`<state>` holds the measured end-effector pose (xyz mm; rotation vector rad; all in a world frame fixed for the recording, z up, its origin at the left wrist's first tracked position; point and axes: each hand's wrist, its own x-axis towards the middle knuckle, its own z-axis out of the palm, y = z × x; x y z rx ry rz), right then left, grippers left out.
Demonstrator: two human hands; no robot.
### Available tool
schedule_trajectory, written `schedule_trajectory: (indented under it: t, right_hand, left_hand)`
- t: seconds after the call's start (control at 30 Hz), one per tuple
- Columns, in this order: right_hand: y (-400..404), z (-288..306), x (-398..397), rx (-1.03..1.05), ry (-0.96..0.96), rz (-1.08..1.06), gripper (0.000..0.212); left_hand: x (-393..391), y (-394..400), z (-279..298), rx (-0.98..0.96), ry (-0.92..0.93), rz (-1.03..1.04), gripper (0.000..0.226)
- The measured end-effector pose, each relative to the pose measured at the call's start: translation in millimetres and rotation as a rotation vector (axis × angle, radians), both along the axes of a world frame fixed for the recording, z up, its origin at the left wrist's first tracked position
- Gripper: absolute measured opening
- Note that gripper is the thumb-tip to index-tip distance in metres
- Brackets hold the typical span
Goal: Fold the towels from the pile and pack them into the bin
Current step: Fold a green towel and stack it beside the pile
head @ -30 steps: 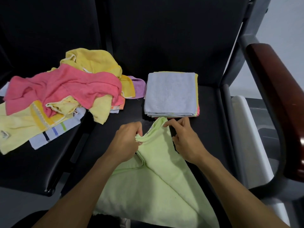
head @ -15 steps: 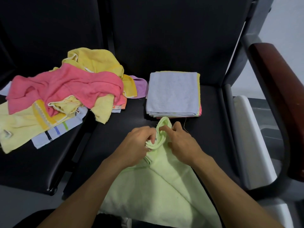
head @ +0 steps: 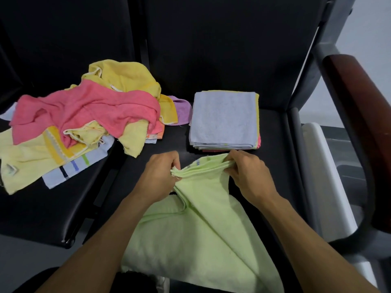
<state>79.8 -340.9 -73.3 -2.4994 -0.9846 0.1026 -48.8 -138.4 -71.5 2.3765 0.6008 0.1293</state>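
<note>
A light green towel point(head: 196, 233) lies on the black seat in front of me and hangs over its front edge. My left hand point(head: 160, 176) pinches the left end of its bunched top edge. My right hand point(head: 247, 174) pinches the right end, so the edge stretches between them. A loose pile of towels point(head: 84, 119), pink, yellow, purple and striped white, sits at the left. A stack of folded towels point(head: 224, 119) with a pale blue one on top rests at the back of the seat, just beyond my hands.
The black chair seat point(head: 273, 144) and backrest fill the middle. A dark red armrest point(head: 364, 115) on a grey frame curves along the right. A white bin rim point(head: 323, 170) shows beside the seat at the right. Another black seat point(head: 42, 210) carries the pile.
My hands were close together on the towel's bunched corner; they have drawn apart, stretching the top edge sideways between them.
</note>
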Motion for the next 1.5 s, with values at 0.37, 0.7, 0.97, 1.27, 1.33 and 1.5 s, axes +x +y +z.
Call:
schedule_trajectory:
  t: [0.37,0.7,0.97,1.27,1.33,1.5]
  right_hand:
    - [-1,-2,-1,-0.031,-0.019,0.065,0.016]
    - [-11,7,9,0.035,-0.016,0.049,0.017]
    - [-25,43,-21,0.473,0.001,-0.035,0.009]
    - [-37,156,-45,0.735,0.036,-0.094,0.021]
    - [-40,182,-49,0.772,0.021,-0.106,0.022]
    - [-43,231,-64,0.774,0.017,-0.086,0.03]
  left_hand:
    - [3,1,3,0.023,-0.042,0.043,0.035]
    - [8,6,20,-0.159,-0.151,0.239,0.018]
    - [-3,-4,50,-0.392,-0.324,0.292,0.031]
    - [-23,-18,165,-0.369,-0.505,0.209,0.022]
    - [-30,-21,191,-0.337,-0.538,0.191,0.02]
    - [-47,-28,238,-0.287,-0.606,0.189,0.017]
